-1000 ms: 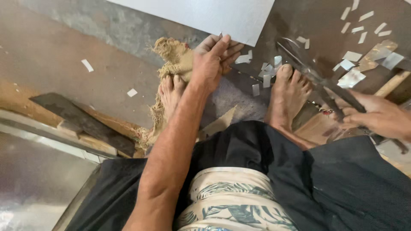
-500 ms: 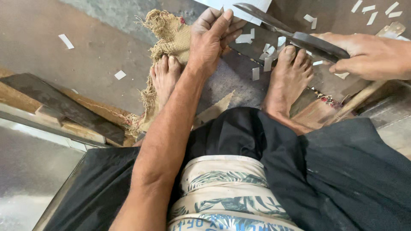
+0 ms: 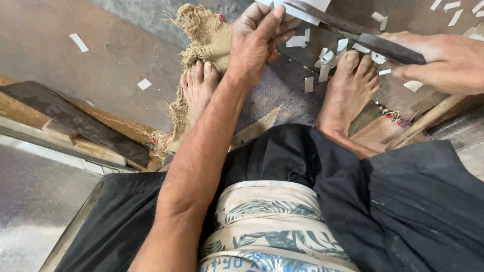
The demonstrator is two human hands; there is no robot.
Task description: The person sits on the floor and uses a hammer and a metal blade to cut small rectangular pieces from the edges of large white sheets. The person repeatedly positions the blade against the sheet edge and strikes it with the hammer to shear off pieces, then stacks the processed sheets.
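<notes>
My left hand (image 3: 258, 43) reaches forward between my bare feet and pinches the near edge of a pale metal sheet (image 3: 308, 5) at the top of the view. It lies over a frayed piece of burlap (image 3: 204, 38). My right hand (image 3: 446, 60) comes in from the right, closed on the handles of long dark metal shears (image 3: 353, 34). The blades point left, with their tip at the sheet's edge just beside my left fingers. Small pale metal offcuts (image 3: 322, 68) lie scattered by my right foot (image 3: 348, 93).
My left foot (image 3: 198, 88) rests on the burlap. A dark flat metal bar (image 3: 75, 121) lies on wooden blocks at left, above a shiny steel sheet (image 3: 35, 211). A wooden stick (image 3: 423, 121) slants at right. More offcuts dot the brown floor (image 3: 101, 55).
My right hand has swung the shears up and to the left, from beside my right foot to the sheet's edge. My left hand has kept its place on the sheet.
</notes>
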